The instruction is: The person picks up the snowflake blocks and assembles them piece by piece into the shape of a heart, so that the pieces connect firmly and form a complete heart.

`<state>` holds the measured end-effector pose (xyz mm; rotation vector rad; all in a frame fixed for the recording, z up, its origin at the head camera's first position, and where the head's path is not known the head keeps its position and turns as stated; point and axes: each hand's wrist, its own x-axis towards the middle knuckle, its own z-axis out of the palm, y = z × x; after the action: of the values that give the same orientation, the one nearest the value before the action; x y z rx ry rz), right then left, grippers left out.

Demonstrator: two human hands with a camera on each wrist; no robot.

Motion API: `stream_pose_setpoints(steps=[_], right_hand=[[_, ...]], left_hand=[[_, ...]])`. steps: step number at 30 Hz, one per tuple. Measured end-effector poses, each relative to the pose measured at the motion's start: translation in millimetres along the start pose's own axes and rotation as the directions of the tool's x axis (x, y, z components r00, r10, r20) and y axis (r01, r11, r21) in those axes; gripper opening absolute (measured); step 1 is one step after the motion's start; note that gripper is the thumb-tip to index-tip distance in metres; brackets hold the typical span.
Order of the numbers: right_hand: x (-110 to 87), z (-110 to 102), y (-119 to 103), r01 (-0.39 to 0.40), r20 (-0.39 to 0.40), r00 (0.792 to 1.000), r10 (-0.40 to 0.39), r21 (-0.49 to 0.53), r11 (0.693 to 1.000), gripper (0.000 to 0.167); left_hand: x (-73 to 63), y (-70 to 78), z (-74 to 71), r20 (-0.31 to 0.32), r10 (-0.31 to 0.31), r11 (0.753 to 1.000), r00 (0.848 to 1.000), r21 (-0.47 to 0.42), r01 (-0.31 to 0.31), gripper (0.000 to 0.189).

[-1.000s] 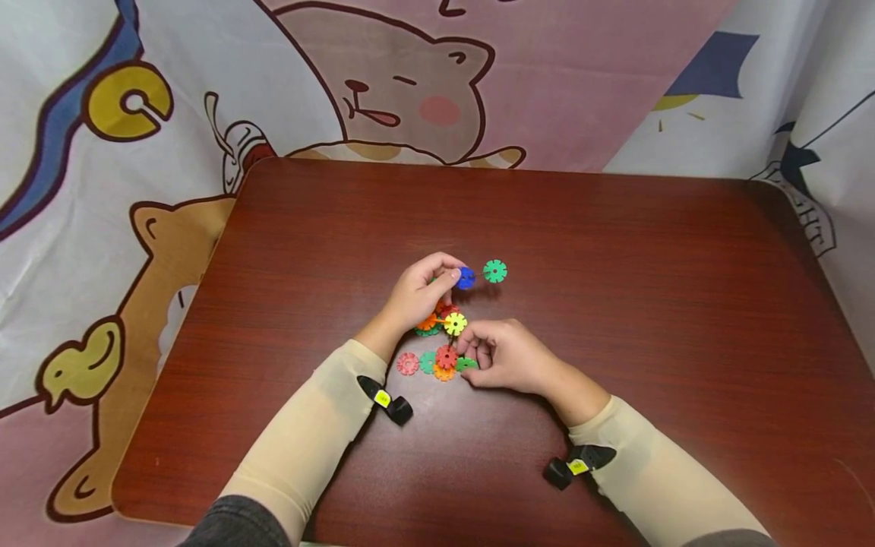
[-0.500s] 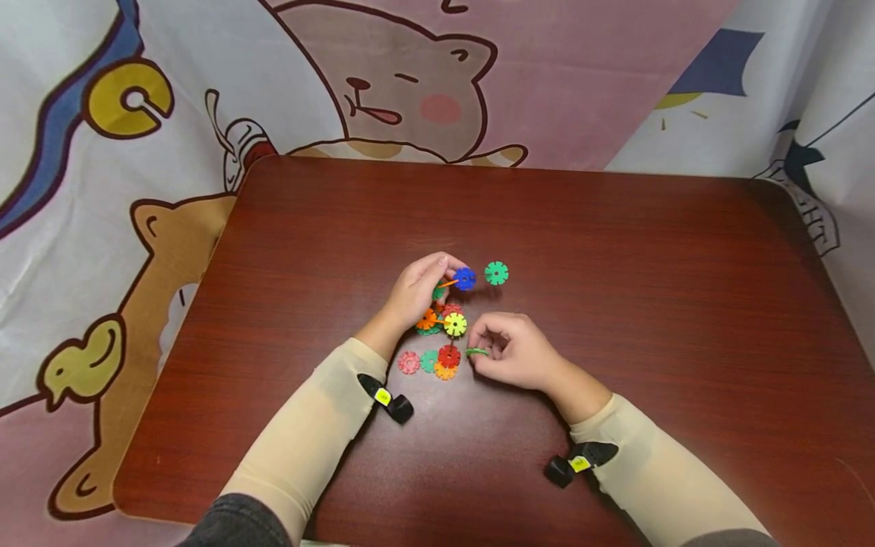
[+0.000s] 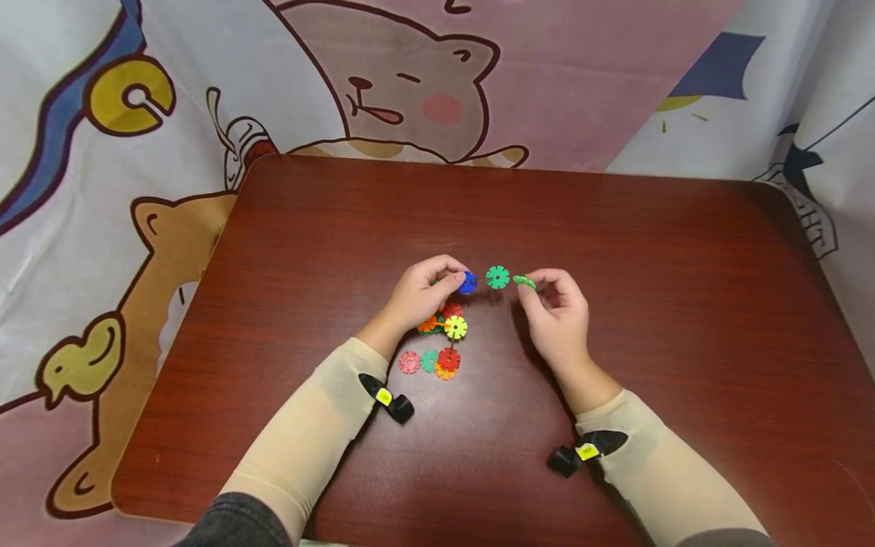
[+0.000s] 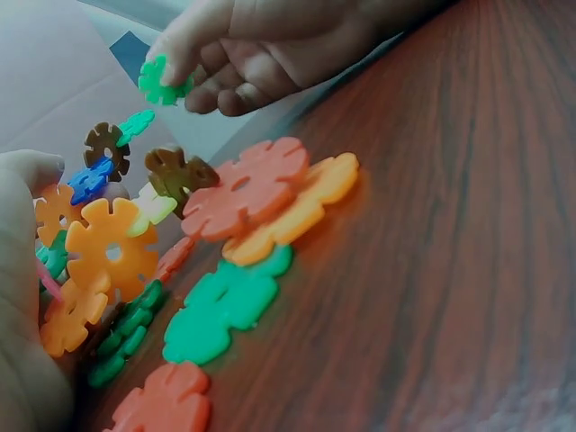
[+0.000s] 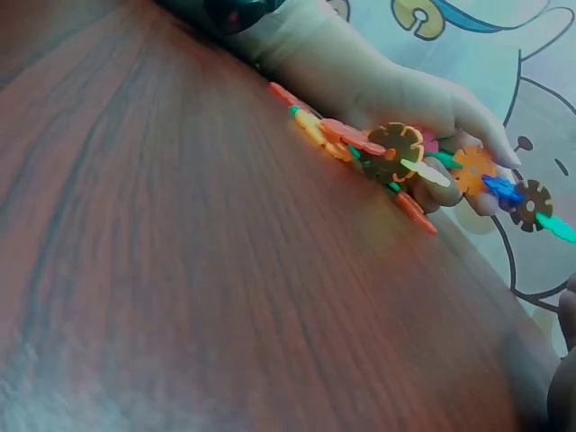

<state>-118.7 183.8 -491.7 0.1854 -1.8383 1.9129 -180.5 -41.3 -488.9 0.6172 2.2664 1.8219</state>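
My left hand [image 3: 425, 292] grips a chain of slotted plastic snowflake discs at the blue disc [image 3: 468, 283]. In the left wrist view a brown disc [image 4: 105, 149] joins the blue one to the teal-green end disc [image 3: 497, 277]. Nearer me, the chain includes an orange disc [image 4: 112, 252] and a yellow disc [image 3: 456, 327], partly hidden by the left hand. My right hand [image 3: 562, 315] pinches a bright green disc [image 3: 525, 282] between thumb and fingers, just right of the teal-green end disc. A small gap appears between these two in the head view.
Loose-looking discs lie on the brown table [image 3: 649, 304] near the left wrist: a pink-red disc [image 3: 409, 362], a green disc [image 3: 429, 361] and an orange disc [image 3: 445, 374] partly under a red disc [image 3: 449, 358]. A cartoon-printed cloth [image 3: 547, 83] hangs behind the table.
The right hand has picked the bright green disc from beside the red one and carried it up and right to the chain's end. The left hand has shifted its fingers on the blue disc.
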Motion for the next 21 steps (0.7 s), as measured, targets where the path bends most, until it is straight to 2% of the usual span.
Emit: stream_pose_setpoints(steps=[5, 9, 13, 21], right_hand=[[2.1, -1.0, 0.4, -0.101, -0.01, 0.995, 0.101, 0.014, 0.995, 0.014], [1.5, 0.4, 0.3, -0.141, -0.002, 0.99, 0.141, 0.064, 0.988, 0.015], [1.5, 1.9, 0.4, -0.151, 0.013, 0.988, 0.151, 0.106, 0.983, 0.014], [1.9, 1.3, 1.8, -0.144, 0.044, 0.989, 0.14, 0.098, 0.985, 0.014]], left_hand=[[-0.2, 0.3, -0.3, 0.001, -0.011, 1.0, 1.0, 0.01, 0.011, 0.013], [0.1, 1.0, -0.2, -0.002, -0.002, 1.0, 1.0, 0.023, 0.002, 0.011], [1.1, -0.1, 0.1, 0.0, 0.025, 0.999, 1.0, 0.045, -0.025, 0.007], [1.6, -2.5, 0.5, 0.011, 0.051, 0.997, 0.999, 0.06, -0.051, 0.004]])
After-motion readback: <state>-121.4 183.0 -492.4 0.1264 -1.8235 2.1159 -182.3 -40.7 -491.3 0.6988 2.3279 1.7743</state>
